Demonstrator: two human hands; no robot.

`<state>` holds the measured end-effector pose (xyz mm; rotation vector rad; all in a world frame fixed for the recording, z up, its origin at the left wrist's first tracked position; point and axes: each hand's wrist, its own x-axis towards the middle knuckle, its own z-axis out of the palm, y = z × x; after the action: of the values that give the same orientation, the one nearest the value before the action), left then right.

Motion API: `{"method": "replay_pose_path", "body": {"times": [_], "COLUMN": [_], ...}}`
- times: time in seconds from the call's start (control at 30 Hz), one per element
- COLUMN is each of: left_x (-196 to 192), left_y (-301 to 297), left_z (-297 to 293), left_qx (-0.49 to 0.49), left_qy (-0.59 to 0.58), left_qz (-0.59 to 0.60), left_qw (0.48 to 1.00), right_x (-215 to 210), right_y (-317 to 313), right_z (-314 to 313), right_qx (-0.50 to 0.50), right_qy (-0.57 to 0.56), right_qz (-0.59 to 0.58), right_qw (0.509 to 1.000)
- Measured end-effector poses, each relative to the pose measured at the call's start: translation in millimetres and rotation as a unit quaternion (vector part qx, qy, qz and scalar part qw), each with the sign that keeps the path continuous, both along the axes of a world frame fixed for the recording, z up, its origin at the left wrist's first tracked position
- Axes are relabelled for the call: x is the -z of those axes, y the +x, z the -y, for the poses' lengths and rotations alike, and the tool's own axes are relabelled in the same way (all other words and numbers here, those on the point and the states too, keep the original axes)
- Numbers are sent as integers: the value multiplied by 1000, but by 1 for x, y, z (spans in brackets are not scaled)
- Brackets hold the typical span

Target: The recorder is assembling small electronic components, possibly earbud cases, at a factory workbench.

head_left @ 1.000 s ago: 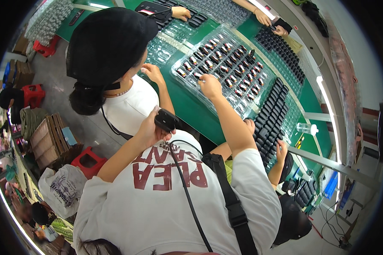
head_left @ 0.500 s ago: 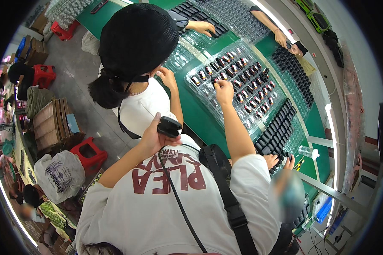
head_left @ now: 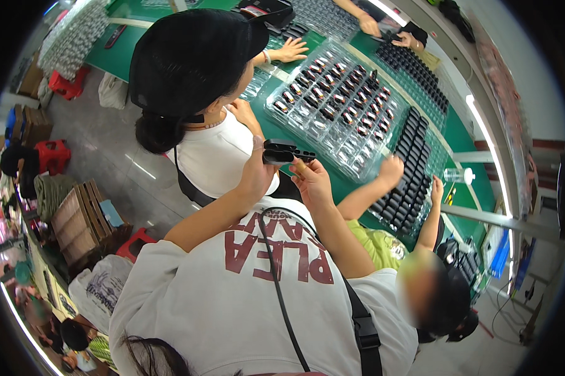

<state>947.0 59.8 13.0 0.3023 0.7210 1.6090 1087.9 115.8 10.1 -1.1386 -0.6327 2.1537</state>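
In front of my chest, my left hand (head_left: 255, 174) is closed around a glossy black rounded case (head_left: 277, 152), its thumb side toward the table. Against the right end of this case is a small black piece with a row of round marks (head_left: 304, 154). My right hand (head_left: 312, 180) pinches that piece from below with its fingertips. Whether the piece is joined to the case or only touching it, I cannot tell. Beyond my hands, a clear plastic tray (head_left: 352, 168) on the green table holds rows of small black parts with light and red bits.
At my left sits a co-worker in a black cap (head_left: 195, 62), close to my left forearm. Another co-worker in a yellow-green shirt (head_left: 376, 247) works at my right beside rows of black cases (head_left: 408, 166). A clear bottle (head_left: 459, 175) stands farther right. Across the table are a third person's hands (head_left: 370, 26).
My right hand has come back from the tray to my left hand, now pinching the small black piece. The left hand has risen slightly with the case. The right co-worker has leaned in.
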Motion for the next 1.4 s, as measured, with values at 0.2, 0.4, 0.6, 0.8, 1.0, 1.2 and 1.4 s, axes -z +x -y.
{"method": "replay_pose_path", "body": {"times": [0.2,0.4,0.6,0.8,1.0,1.2,1.4], "left_x": [-6,1,2,-21,-23,-29,-21], "left_y": [-4,-7,-6,-10,-1,11,19], "left_z": [12,20,24,23,22,24,18], "left_qx": [41,60,74,121,172,180,129], "left_qy": [-18,-23,-47,-145,-126,-143,-183], "left_qz": [1,-41,-30,13,-52,-73,-57], "left_qw": [999,997,996,982,976,970,973], "right_x": [-2,-50,-54,-66,-84,-76,-73], "right_y": [11,10,7,29,18,23,22], "right_z": [25,23,24,18,15,14,17], "right_qx": [-26,-100,-250,-95,-178,-221,-156], "right_qy": [107,635,529,394,522,543,658], "right_qz": [72,412,472,239,282,296,306], "right_qw": [991,646,659,882,785,755,670]}}
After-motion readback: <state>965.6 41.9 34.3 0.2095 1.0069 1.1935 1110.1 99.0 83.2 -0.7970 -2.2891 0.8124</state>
